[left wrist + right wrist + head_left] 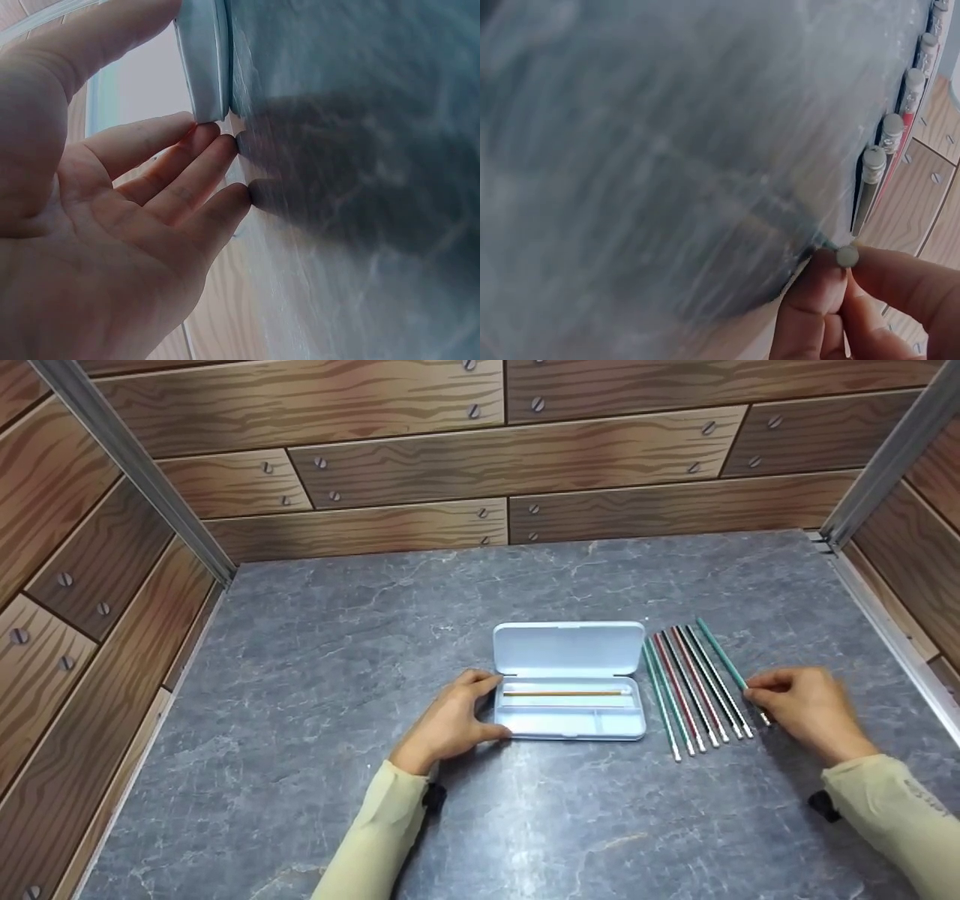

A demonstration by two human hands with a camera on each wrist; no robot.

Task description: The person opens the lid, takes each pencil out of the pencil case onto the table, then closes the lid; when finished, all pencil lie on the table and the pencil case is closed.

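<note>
A pale blue plastic pencil case (551, 724) lies open on the table, its lid (568, 649) tilted up at the back. Inside, one yellow-orange pencil (562, 694) lies lengthwise in the rear compartment. My left hand (446, 724) holds the case by its left end, thumb at the front corner and fingers at the back; the left wrist view shows fingertips against its edge (202, 60). To the right, my right hand (810, 709) pinches a green pencil (721, 651) near its eraser end (847, 256) between thumb and fingers. That pencil slants away from the nearby row.
Several green, red, black and white striped pencils (684, 697) lie side by side between the case and my right hand, eraser ends toward me. The grey marbled table (337, 660) is bordered by wood-patterned walls (420, 465) with metal corner posts.
</note>
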